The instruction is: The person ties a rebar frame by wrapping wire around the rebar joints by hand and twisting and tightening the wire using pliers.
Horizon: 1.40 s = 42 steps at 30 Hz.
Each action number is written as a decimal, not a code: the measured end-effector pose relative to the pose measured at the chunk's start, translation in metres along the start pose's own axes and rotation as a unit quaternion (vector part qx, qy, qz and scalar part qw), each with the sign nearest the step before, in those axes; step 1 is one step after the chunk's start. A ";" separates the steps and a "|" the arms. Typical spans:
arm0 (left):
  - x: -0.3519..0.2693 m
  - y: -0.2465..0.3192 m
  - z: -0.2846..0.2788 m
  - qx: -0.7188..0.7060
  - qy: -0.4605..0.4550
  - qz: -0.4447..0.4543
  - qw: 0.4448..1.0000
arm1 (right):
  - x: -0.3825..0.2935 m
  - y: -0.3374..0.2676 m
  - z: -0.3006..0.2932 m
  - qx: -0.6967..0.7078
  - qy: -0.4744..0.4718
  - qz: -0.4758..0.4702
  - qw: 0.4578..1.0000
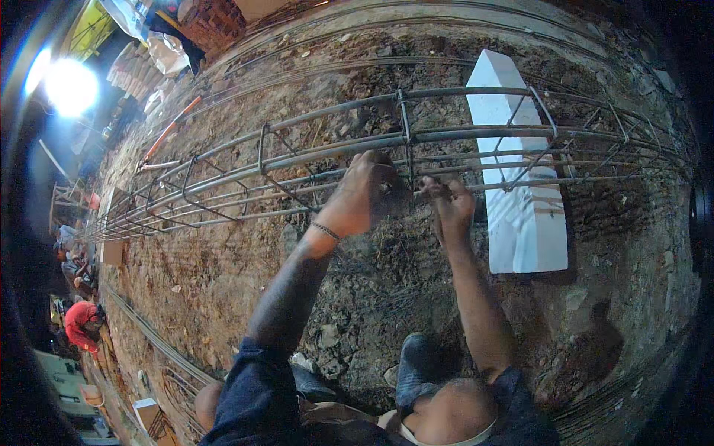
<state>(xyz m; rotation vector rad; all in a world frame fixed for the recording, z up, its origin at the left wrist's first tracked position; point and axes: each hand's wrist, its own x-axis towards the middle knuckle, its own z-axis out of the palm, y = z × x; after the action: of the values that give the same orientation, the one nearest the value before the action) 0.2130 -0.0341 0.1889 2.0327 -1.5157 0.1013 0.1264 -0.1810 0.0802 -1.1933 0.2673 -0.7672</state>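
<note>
A long cage of steel reinforcing bars with wire-like stirrups runs across the view. My left hand, with a bracelet at the wrist, is curled at the near side of the cage, left of a stirrup. Motion blur and dark shadow hide whether it holds anything. Just right of that stirrup, the bent fingers of my right hand are at the lowest bar. What lies between them is too blurred to tell. Under the cage, to the right, lies a long white block.
Rough soil and stones cover the ground. Loose rods lie at lower left, and an orange bar beyond the cage. A person in red bends at far left. A bright lamp glares at upper left.
</note>
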 end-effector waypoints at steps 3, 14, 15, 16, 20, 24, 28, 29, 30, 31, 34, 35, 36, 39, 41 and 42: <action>0.004 0.011 -0.004 -0.026 -0.001 -0.016 1.000 | -0.003 -0.002 0.007 0.032 0.033 0.017 0.999; 0.008 0.006 0.003 0.061 -0.040 -0.164 0.984 | -0.009 -0.018 0.019 -0.260 0.056 -0.150 0.952; 0.007 -0.003 0.004 0.062 -0.038 -0.164 0.984 | -0.013 -0.035 0.025 -0.250 0.009 -0.084 0.965; 0.005 -0.018 0.007 0.084 -0.098 -0.126 0.984 | -0.015 -0.035 0.030 -0.249 0.008 -0.086 0.965; 0.015 -0.045 -0.001 -0.150 -0.233 -0.138 0.951 | -0.021 -0.012 0.035 -0.172 0.032 -0.042 0.984; 0.016 -0.025 -0.002 -0.094 -0.092 0.037 0.991 | -0.011 0.060 0.011 -0.189 0.103 -0.098 0.972; 0.018 -0.024 0.012 -0.135 -0.064 -0.189 0.971 | -0.012 -0.010 0.011 0.221 -0.034 0.204 0.953; 0.018 -0.027 0.020 -0.285 -0.019 -0.334 0.898 | -0.014 -0.007 0.011 0.220 -0.035 0.205 0.953; 0.018 -0.025 0.022 -0.285 -0.019 -0.333 0.898 | -0.013 0.000 0.012 0.188 -0.015 0.184 0.965; 0.015 -0.021 0.024 -0.444 0.058 -0.313 0.837 | -0.013 0.005 0.013 0.155 0.006 0.163 0.974; 0.014 -0.004 0.018 -0.428 0.110 -0.221 0.870 | -0.014 0.012 0.009 -0.223 0.003 -0.022 0.975; 0.016 0.000 0.016 -0.247 0.085 -0.151 0.954 | -0.013 0.016 0.003 -0.227 0.007 -0.024 0.973; 0.014 -0.002 0.015 -0.246 0.086 -0.149 0.954 | -0.014 0.013 0.004 -0.227 0.010 0.046 0.973; 0.003 -0.034 0.035 -0.217 0.114 -0.175 0.954 | -0.016 -0.023 0.019 -0.240 0.000 0.125 0.963; -0.005 -0.080 0.059 -0.350 0.209 -0.284 0.868 | -0.016 -0.019 0.024 -0.246 -0.007 0.132 0.960; 0.013 -0.047 0.052 -0.314 0.124 -0.264 0.903 | -0.012 0.007 0.003 -0.248 0.015 0.132 0.960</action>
<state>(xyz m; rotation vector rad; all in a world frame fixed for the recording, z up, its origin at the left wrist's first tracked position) 0.2449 -0.0633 0.1318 1.7316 -0.6708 -0.2988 0.1217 -0.1698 0.0726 -1.5783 0.6590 -0.4952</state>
